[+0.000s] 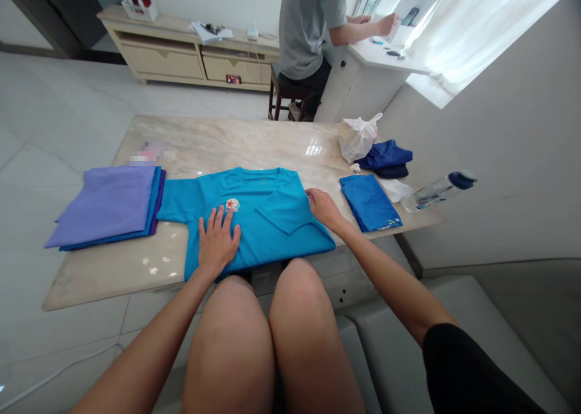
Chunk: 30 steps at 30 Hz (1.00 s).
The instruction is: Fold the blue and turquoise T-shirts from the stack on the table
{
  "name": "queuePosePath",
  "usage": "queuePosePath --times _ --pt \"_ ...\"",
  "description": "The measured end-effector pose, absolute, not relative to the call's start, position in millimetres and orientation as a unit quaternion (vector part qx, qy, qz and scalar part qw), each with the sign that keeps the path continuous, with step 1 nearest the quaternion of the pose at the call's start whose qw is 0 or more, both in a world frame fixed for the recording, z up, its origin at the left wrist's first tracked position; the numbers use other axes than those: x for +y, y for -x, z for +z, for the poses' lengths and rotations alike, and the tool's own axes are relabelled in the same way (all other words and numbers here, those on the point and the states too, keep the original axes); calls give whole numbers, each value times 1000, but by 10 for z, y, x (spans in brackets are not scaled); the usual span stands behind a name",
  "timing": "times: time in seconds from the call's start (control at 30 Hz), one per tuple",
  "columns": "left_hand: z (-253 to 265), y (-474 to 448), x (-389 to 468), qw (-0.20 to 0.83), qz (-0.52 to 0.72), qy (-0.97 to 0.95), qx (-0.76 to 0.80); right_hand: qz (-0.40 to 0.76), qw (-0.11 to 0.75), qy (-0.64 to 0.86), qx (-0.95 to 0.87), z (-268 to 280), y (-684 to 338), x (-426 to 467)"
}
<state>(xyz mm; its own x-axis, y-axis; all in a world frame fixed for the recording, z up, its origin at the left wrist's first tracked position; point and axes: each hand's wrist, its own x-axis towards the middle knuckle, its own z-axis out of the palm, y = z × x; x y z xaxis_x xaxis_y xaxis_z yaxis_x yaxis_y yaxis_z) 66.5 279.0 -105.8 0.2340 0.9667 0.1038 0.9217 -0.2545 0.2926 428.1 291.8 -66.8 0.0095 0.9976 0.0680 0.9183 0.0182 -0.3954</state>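
Note:
A turquoise T-shirt (261, 238) lies on the marble-patterned table in front of my knees, its collar away from me. Its right side is folded inward, with that sleeve lying across the chest. The left sleeve still sticks out sideways. My left hand (218, 239) rests flat on the shirt's front, fingers spread just below a small round emblem (232, 204). At the shirt's right folded edge, my right hand (321, 207) has its fingertips closed on the fabric. Left of the shirt is a stack of folded clothes (113, 199), lavender on top with blue and purple beneath.
On the table's (204, 141) right side are a folded blue garment (370, 202), a white plastic bag (357, 137), a dark blue cloth bundle (385, 157) and a clear bottle (436, 191). Beyond it, another person (304, 32) sits on a stool near a low cabinet (163, 60).

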Motion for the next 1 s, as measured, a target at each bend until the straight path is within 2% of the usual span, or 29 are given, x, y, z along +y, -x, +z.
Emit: queuePosePath --times 0.17,0.4,0.83,1.0 --pt "-1068 -667 2817 88 132 -782 603 82 199 687 -694 -902 -4432 2648" --pt "-1065 -754 2904 90 113 -777 612 115 127 615 -769 -1212 -4071 2351" --pt "-1091 -1045 3039 84 101 -789 601 100 91 629 -765 -1241 -4478 2657" --pt "-1060 -722 2965 80 124 -807 571 85 125 631 -761 -1232 -4376 2621"
